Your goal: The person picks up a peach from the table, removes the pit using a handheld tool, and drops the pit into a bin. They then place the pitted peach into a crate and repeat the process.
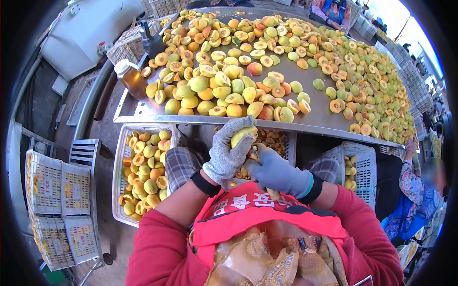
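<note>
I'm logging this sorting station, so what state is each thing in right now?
Yellow-green whole fruit: gripped in grey-gloved left hand.
Blue-grey-gloved right hand: against the fruit, grip hidden.
Yellow fruit pile on steel table: mostly halved.
White plastic crate: filled with fruit.
Clear bottle of amber liquid: capped, standing.

Cut fruit [286,57] lies on the table [324,113], and a bottle [131,78] stands at its left edge. Below its near edge stand the left crate [119,159], the middle crate [291,148] and the right crate [366,168]; the left hand [228,152] and the right hand [279,172] are over the middle one.
</note>
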`<act>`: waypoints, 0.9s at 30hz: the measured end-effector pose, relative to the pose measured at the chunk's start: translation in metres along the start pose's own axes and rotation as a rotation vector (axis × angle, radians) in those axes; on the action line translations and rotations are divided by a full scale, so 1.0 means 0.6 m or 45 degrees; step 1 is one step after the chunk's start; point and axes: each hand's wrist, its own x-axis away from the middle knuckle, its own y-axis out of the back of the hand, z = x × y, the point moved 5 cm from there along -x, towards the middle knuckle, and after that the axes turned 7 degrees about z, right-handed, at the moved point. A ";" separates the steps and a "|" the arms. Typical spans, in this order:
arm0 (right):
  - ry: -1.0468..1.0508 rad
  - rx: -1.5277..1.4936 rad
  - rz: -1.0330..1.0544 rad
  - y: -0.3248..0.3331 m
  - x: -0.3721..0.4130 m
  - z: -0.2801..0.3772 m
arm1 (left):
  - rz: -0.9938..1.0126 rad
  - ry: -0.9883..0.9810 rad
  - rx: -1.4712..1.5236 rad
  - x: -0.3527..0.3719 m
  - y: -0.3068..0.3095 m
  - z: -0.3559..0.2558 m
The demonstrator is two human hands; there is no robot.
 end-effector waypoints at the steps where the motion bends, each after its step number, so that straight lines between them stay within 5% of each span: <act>1: -0.063 -0.166 0.083 -0.003 0.005 0.004 | 0.013 -0.076 -0.100 0.001 0.003 -0.006; 6: -0.068 -0.350 0.283 -0.022 0.022 0.030 | 0.190 -0.509 -0.549 0.010 0.017 -0.048; 10: 0.057 0.083 0.006 -0.028 0.010 0.013 | 0.187 -0.333 -0.262 0.023 0.015 -0.025; 13: -0.006 0.204 -0.045 -0.031 0.010 0.008 | -0.086 0.256 0.422 0.034 0.005 0.018; 18: -0.191 -0.213 0.302 -0.027 -0.002 0.019 | 0.011 -0.277 -0.251 0.020 0.023 -0.026; 22: 0.168 -0.025 0.104 -0.021 -0.014 0.001 | 0.178 -0.289 -0.369 0.003 0.020 -0.029; 27: -0.126 0.109 0.109 0.006 -0.025 -0.034 | 0.107 0.077 -0.141 -0.001 -0.002 0.014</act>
